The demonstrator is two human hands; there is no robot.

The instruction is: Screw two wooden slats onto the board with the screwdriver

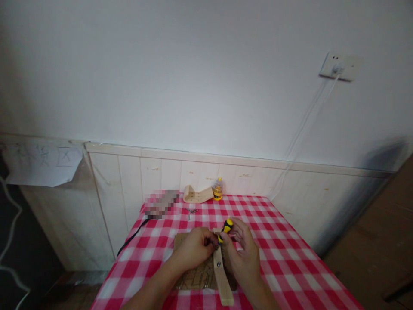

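Note:
A yellow and black screwdriver (229, 224) is tilted in my right hand (248, 252), its lower end close to the wooden strip (221, 280). A dark screw head or bolt (218, 264) shows partway along that strip. My left hand (196, 247) has its fingers pinched together beside the screwdriver's lower end. What those fingertips hold is hidden. Under both hands lies a brown board (191, 280) with lines marked on its surface, and the strip rests across its right part.
Several screws (191, 210) lie on the red-and-white checked cloth (271, 275). Behind them are a shaped wooden piece (197, 197) and a yellow bottle (217, 190) by the wall. A pixelated object (163, 204) with a black strap (133, 236) sits at the left edge.

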